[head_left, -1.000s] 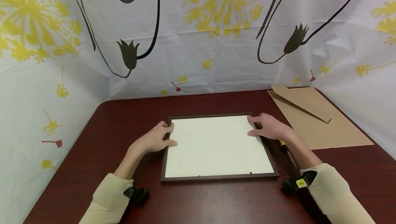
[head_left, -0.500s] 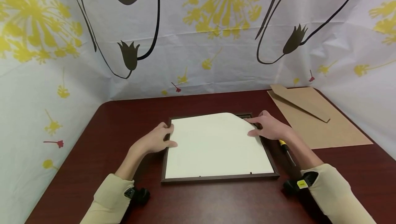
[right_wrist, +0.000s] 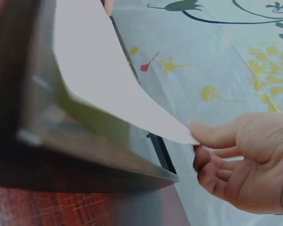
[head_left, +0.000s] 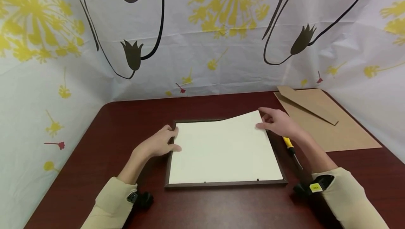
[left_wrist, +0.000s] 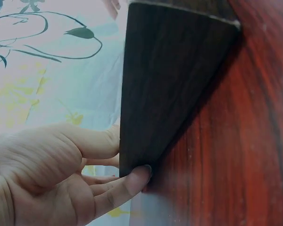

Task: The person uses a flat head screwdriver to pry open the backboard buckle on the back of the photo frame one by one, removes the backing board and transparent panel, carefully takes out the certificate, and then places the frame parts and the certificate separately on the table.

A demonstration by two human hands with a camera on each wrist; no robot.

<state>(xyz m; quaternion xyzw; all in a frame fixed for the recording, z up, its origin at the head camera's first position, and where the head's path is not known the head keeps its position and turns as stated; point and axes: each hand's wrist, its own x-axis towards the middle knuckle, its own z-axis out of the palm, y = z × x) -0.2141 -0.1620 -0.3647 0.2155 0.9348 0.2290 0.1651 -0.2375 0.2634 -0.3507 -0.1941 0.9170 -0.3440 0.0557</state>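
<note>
A dark picture frame (head_left: 226, 184) lies flat on the table with a white sheet (head_left: 221, 151) inside it. My right hand (head_left: 276, 122) pinches the sheet's far right corner between thumb and fingers and holds it raised above the frame. In the right wrist view the sheet (right_wrist: 96, 70) bends upward toward that hand (right_wrist: 240, 165), and the frame's inside shows under it. My left hand (head_left: 159, 140) grips the frame's left side, thumb on the white face. The left wrist view has its fingers (left_wrist: 115, 193) around the frame's dark outer edge (left_wrist: 165, 84).
A yellow-handled screwdriver (head_left: 289, 144) lies right of the frame, partly under my right forearm. At the back right lies a brown board (head_left: 341, 139) with a folded flap (head_left: 310, 108). A patterned white curtain (head_left: 202, 60) surrounds the table (head_left: 133, 116) at the back and sides.
The sheet's far right corner, flat in the frame a second ago, first bowed and is now lifted up. My right hand rose slightly with it. The left hand stayed in place.
</note>
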